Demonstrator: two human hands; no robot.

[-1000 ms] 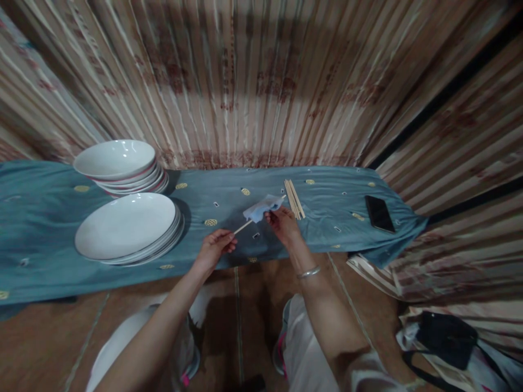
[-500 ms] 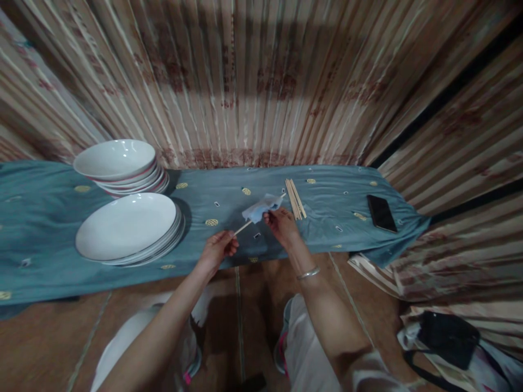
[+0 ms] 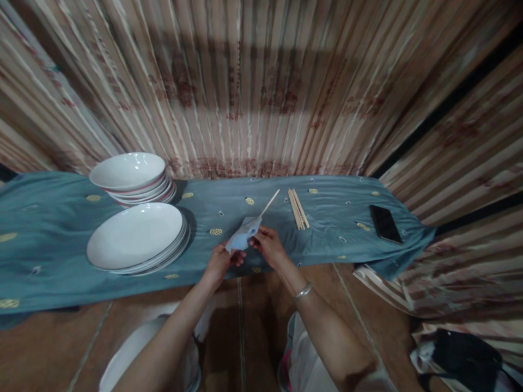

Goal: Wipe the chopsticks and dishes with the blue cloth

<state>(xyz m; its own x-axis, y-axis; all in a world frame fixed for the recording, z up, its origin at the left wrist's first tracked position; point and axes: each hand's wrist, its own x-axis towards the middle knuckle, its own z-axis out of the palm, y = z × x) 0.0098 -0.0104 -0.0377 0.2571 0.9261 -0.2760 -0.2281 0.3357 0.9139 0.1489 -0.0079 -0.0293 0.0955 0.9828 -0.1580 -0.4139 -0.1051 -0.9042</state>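
Note:
A pale blue cloth [image 3: 242, 237] is folded round a wooden chopstick [image 3: 270, 202], whose far end sticks out up and to the right. At the near end, my left hand [image 3: 221, 263] is closed on the chopstick, its tip hidden by fingers and cloth. My right hand [image 3: 266, 245], with a silver bracelet on its wrist, pinches the cloth from the right side. Several more chopsticks [image 3: 298, 209] lie side by side on the blue-green tablecloth [image 3: 204, 198], to the right of and beyond my right hand.
To the left stand a stack of white plates [image 3: 137, 237] and, behind it, a stack of white bowls [image 3: 128, 171]. A black phone [image 3: 385, 224] lies at the table's right end. Pleated curtains [image 3: 261, 87] hang behind. A black bag [image 3: 466, 356] is at the lower right.
My right hand and the cloth have slid along the chopstick toward my left hand, baring more of its far end. The view has shifted slightly.

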